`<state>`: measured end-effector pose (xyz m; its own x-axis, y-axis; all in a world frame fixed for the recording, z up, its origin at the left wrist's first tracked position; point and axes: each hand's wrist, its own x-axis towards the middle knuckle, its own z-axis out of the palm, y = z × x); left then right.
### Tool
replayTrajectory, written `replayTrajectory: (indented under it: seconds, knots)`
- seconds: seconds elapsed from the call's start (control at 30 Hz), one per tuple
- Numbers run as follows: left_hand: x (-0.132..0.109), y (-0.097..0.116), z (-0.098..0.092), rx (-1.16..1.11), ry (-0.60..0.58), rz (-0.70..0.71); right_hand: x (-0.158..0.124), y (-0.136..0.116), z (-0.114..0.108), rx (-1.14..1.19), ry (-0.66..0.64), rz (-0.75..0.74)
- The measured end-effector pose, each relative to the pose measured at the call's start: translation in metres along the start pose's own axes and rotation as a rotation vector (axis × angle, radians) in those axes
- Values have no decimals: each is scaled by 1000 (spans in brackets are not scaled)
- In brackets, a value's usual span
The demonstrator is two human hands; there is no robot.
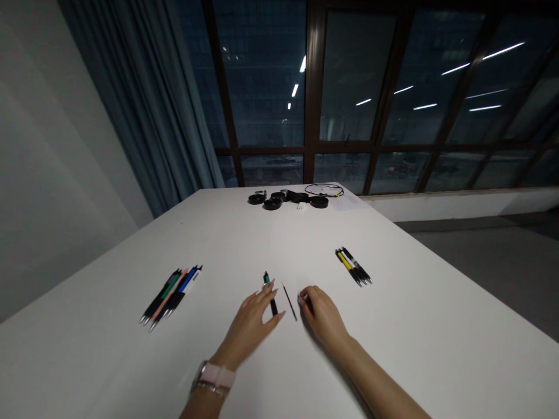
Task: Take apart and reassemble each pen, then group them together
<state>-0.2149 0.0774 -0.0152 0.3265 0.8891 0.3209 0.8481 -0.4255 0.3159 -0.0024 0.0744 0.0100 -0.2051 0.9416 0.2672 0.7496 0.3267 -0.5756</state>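
Observation:
My left hand (pixel 250 320), with a watch at its wrist, reaches over a green and black pen (pixel 273 306) lying on the white table. Its fingers are spread, and the fingertips cover part of the pen's barrel. Just right of that pen lies a thin dark pen refill (pixel 290 302), apart from both hands. My right hand (pixel 324 317) rests on its side to the right of the refill, with thumb and fingers curled together. Something small and pale shows at its fingertips; whether it is a nail or a held piece, I cannot tell.
Several pens (pixel 168 297) in green, pink, blue and white lie side by side at the left. Another group of pens (pixel 353 266), one yellow, lies at the right. Black tape-like rolls (pixel 272 204) and a looped cable (pixel 324 190) sit at the table's far end.

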Motion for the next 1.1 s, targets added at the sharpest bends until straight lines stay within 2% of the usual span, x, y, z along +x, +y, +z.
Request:
replayTrajectory:
  seconds: [0.57, 0.87, 0.97, 1.1]
  knots:
    - [3, 4, -3, -84, -29, -49, 0, -1, -4, -68, -9, 2]
    - [4, 3, 0, -108, 27, -40, 2, -2, -7, -73, 39, 49]
    - [6, 5, -4, -131, 75, -62, 2, -5, -12, -90, 60, 72]
    - [8, 4, -11, -146, 234, -115, 0, -11, -13, -136, 35, 14]
